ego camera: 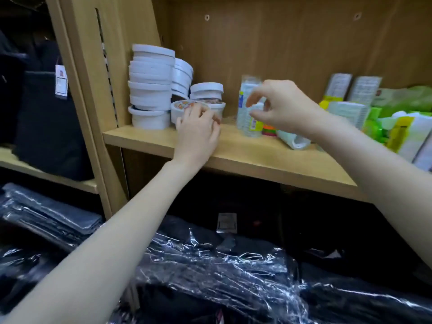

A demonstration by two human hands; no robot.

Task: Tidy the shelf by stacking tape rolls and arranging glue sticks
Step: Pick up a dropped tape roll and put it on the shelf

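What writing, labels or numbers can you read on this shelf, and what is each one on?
No text is readable.
Wrapped glue stick pack: blue and yellow label, print blurred.
Patterned tape roll: coloured design, no legible words.
Upright packets at the back: lines of print too small.
Hanging tag on the dark bag: blurred.

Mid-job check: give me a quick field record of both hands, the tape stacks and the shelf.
left hand: fingers curled on a low tape roll with a patterned top
right hand: fingers loosely curled, at the clear wrapped pack; grip unclear
tall tape stack: far left, uneven
short tape stack: behind left hand
shelf: wooden, packets at right
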